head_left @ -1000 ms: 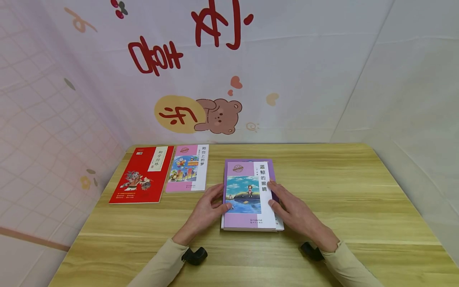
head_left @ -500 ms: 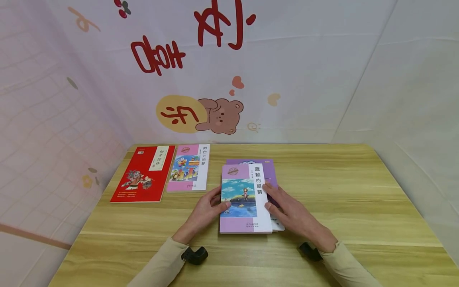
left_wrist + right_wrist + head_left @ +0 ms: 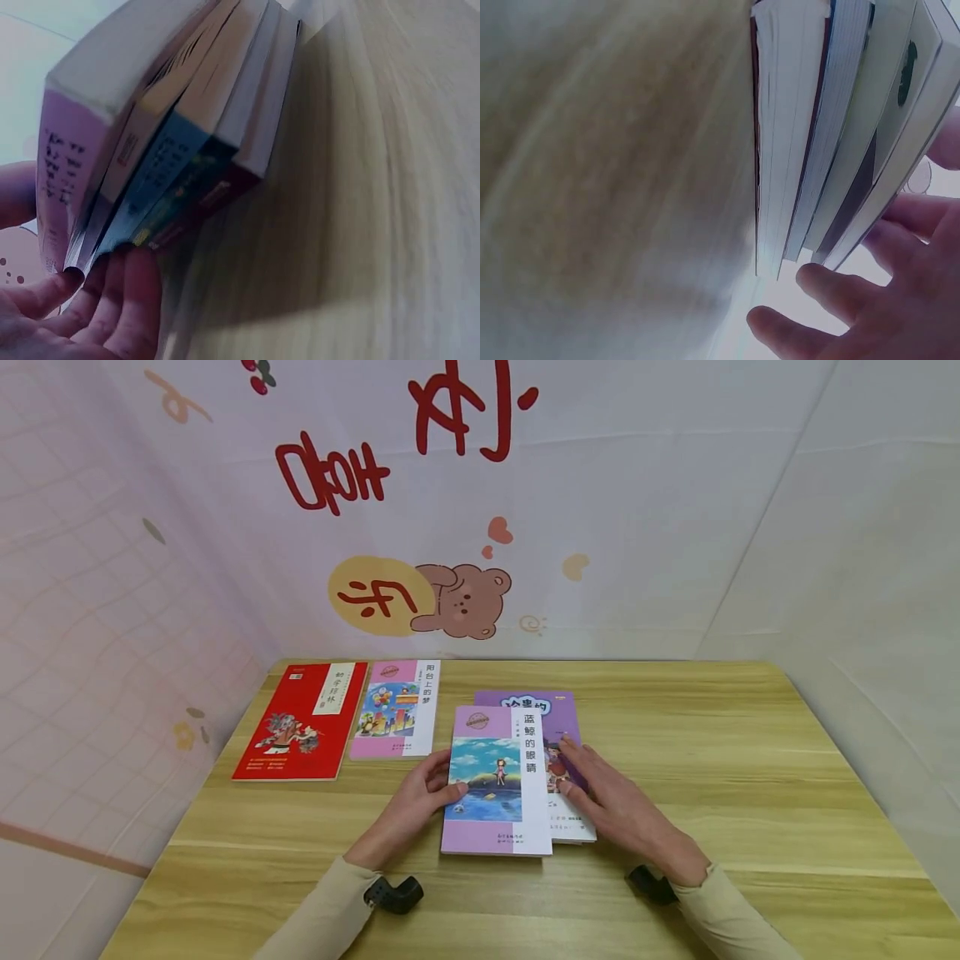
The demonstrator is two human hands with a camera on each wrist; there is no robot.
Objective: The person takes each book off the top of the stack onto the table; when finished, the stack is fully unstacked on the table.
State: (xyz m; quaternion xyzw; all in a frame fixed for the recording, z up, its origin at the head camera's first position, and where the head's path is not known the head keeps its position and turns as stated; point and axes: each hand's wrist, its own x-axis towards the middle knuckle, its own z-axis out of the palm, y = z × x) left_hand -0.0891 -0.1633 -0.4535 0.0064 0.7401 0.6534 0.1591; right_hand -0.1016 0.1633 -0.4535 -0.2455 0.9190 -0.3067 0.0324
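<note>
A pink and white paperback book (image 3: 486, 781) with a seaside picture lies skewed over a stack, jutting out to its left. My left hand (image 3: 408, 806) pinches its left edge, thumb on the cover. In the left wrist view the fingers (image 3: 135, 300) sit against the spines, and a pink spine (image 3: 71, 157) tops the pile. Beneath the paperback, a purple book (image 3: 562, 718) shows along its top and right side. My right hand (image 3: 626, 802) rests along the stack's right edge, thumb and fingers fairly straight. Page edges (image 3: 791, 150) of several books face the right wrist camera.
At the back left of the wooden table (image 3: 712, 760) lie a red book (image 3: 292, 735) and, beside it, another pink and white book (image 3: 390, 710). A printed white cloth (image 3: 637, 510) hangs behind the table, with more at both sides.
The top paperback has slid left and toward me with my left hand, uncovering more of the purple book. My right hand has stayed nearly in place by the stack.
</note>
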